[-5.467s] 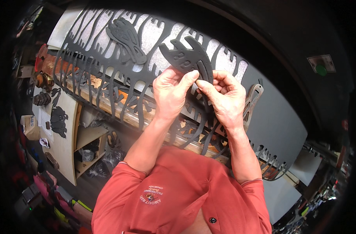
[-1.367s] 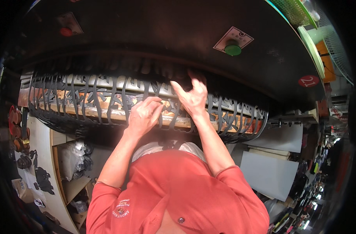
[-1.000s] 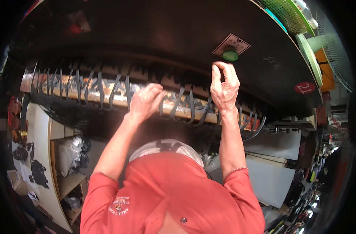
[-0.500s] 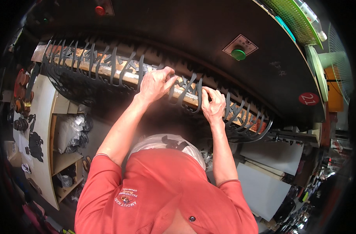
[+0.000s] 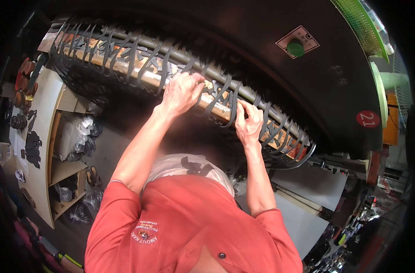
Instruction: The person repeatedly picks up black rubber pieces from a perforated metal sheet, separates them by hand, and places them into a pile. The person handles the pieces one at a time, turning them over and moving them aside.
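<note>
The left hand (image 5: 182, 93) and right hand (image 5: 250, 122), fingers curled nearly closed, meet the cut-out black sheet (image 5: 165, 70); whether either grips cannot be told. Its strips span 10 to 4 o'clock; a green button (image 5: 295, 48) lies at the right hand's 1 o'clock.

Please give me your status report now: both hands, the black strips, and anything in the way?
Left hand and right hand at the black strips, grip unclear. Strips hang over the wooden beam. Dark machine panel beyond may limit reach.
</note>
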`<state>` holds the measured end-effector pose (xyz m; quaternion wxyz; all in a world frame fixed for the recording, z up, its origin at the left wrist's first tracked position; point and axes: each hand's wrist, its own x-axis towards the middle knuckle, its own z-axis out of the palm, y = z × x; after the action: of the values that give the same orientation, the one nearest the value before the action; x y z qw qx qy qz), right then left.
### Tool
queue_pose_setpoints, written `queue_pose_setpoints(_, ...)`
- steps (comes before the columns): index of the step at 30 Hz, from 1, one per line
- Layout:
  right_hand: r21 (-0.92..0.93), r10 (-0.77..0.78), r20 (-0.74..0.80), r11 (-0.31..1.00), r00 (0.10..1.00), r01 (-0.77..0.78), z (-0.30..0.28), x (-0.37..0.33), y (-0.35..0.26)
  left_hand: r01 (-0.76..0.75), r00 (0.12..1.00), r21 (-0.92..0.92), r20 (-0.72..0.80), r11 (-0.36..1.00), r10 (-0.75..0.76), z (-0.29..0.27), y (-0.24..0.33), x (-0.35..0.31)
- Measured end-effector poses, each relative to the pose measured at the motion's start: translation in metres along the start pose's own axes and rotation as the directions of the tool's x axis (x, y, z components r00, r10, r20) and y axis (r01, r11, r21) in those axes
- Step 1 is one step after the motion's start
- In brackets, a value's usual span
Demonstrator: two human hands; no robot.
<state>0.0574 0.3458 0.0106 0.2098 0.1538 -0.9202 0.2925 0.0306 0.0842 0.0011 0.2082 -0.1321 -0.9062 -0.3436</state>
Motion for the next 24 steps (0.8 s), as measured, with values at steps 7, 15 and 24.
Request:
queue_pose_setpoints(7,0.074,0.107,0.282,0.988,0.954,-0.133,-0.035,0.031,-0.009,0.037,0.990,-0.072,0.139,0.997,-0.026,-0.019,0.002,0.007)
queue_pose_setpoints(15,-0.094,0.385,0.312,0.922,0.869,-0.375,0.009,0.212,0.023,0.039,0.984,-0.271,0.180,0.962,0.011,-0.024,-0.019,0.100)
queue_pose_setpoints(24,-0.156,0.385,0.414,0.923,0.825,-0.353,0.057,0.271,0.030,-0.165,0.982,-0.053,0.084,0.985,0.169,0.060,-0.070,0.179)
